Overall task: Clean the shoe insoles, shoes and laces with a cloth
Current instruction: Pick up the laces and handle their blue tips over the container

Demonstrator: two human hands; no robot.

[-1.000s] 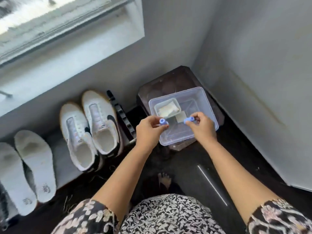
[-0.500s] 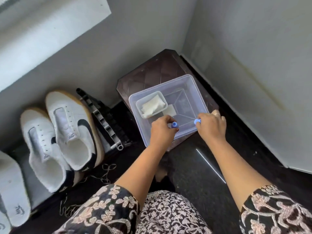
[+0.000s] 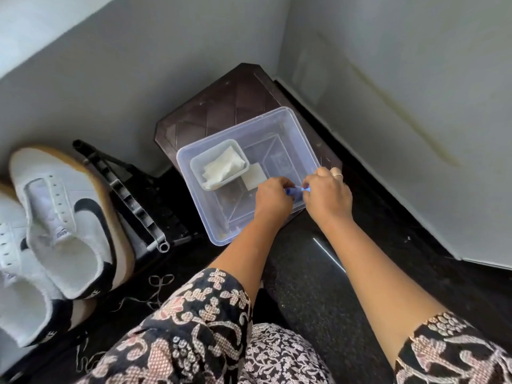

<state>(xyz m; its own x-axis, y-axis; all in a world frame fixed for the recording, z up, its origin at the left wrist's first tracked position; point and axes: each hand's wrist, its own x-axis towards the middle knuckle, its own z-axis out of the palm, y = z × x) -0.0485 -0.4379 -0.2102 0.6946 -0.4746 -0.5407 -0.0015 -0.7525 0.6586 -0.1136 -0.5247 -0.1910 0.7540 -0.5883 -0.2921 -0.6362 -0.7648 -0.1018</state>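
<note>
Blue plastic, perhaps a small tube or cap, is pinched between both hands; too little of this blue piece (image 3: 295, 191) shows to say which. The left hand (image 3: 273, 196) has its fingers curled round one end. The right hand (image 3: 328, 195), with a ring (image 3: 336, 175) on one finger, nips the other end with its fingertips. The two hands nearly touch and are over the near right corner of a clear tub (image 3: 194, 195).

The tub stands on a dark brown stool (image 3: 221, 106) in the corner of the room. In its far left corner sits a small tray (image 3: 194, 165) holding the folded white cloth (image 3: 224, 167). The cloth lies beyond the left hand and to its left, near it but apart; neither hand touches it. A flat white square (image 3: 255, 176) lies on the tub's bottom just beside the tray, between the cloth and the hands.

Two white shoes (image 3: 63, 217) with black marks lie side by side at the far left, well apart from both hands. Loose laces (image 3: 160, 284) trail over the black floor (image 3: 304, 286) near the shoes' heels, beside the person's patterned sleeve (image 3: 194, 314).
</note>
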